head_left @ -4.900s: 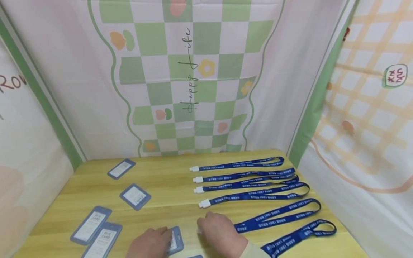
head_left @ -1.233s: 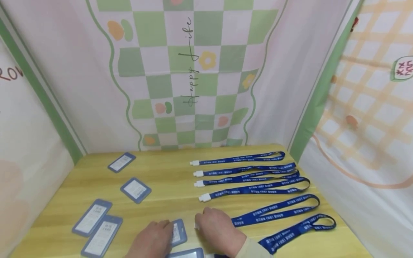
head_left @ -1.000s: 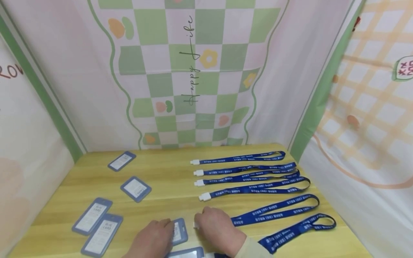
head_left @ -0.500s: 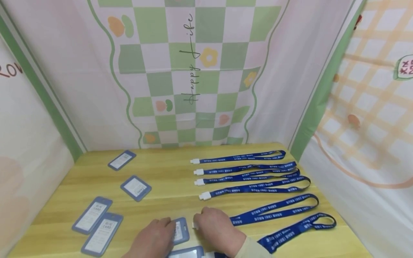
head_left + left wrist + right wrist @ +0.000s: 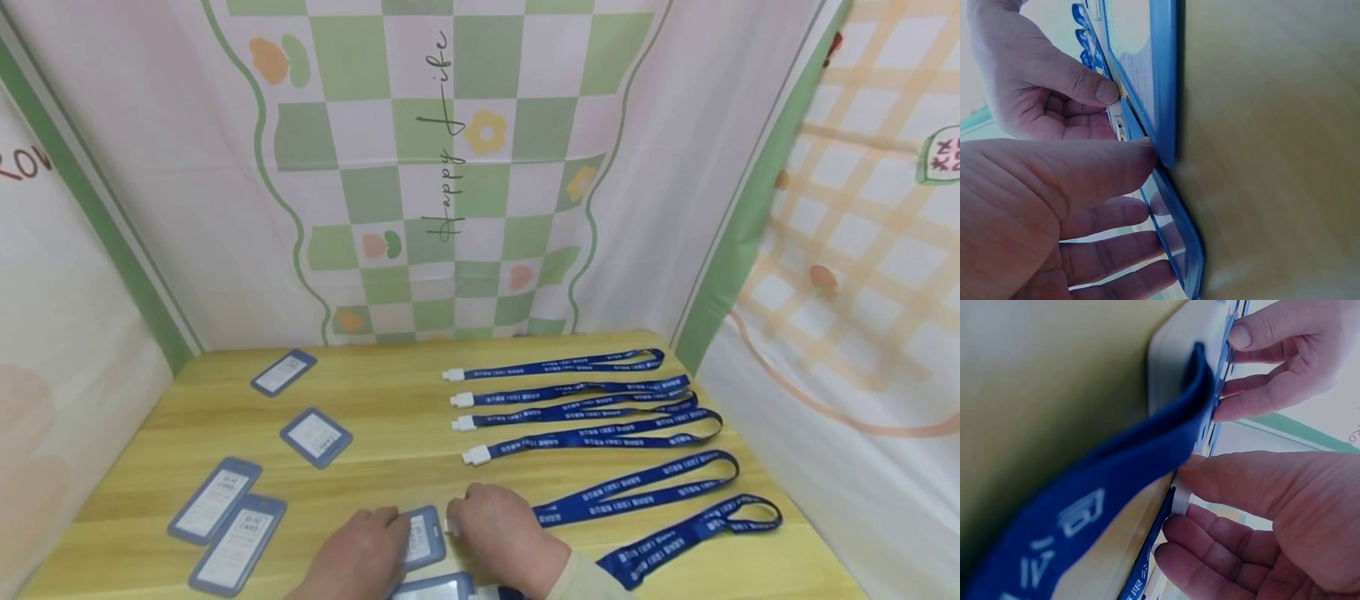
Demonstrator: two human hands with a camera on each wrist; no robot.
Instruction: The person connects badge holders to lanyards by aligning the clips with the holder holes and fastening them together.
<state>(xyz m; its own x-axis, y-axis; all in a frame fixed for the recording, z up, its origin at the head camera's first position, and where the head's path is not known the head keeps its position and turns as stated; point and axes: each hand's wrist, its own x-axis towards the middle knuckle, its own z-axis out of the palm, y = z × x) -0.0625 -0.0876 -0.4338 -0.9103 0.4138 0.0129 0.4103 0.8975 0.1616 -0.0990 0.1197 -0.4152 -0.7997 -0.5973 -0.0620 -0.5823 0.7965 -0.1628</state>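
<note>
My left hand [image 5: 360, 554] grips a blue-framed ID badge holder [image 5: 429, 533], thumb on its face and fingers behind it, as the left wrist view shows. The slotted end of the holder points right. My right hand [image 5: 506, 533] pinches the white clip [image 5: 1180, 499] of a blue printed lanyard [image 5: 577, 508], whose loop trails off to the right on the table. In the head view the clip's tip is right beside the slotted end. My fingers cover much of the clip. Closer to me lies another badge holder [image 5: 435, 590] with a lanyard's white clip [image 5: 487, 593] at its end.
On the wooden table [image 5: 375, 483], several badge holders lie to the left, including an overlapping pair [image 5: 238, 546]. Several blue lanyards [image 5: 585, 437] are laid out at the right, white clips facing left. A patterned curtain [image 5: 450, 167] hangs behind the table.
The gripped badge holder has shifted slightly right and the pinched clip slightly left, narrowing the gap between them. Since the oldest frame, the head view has tilted down, showing more of the nearest holder.
</note>
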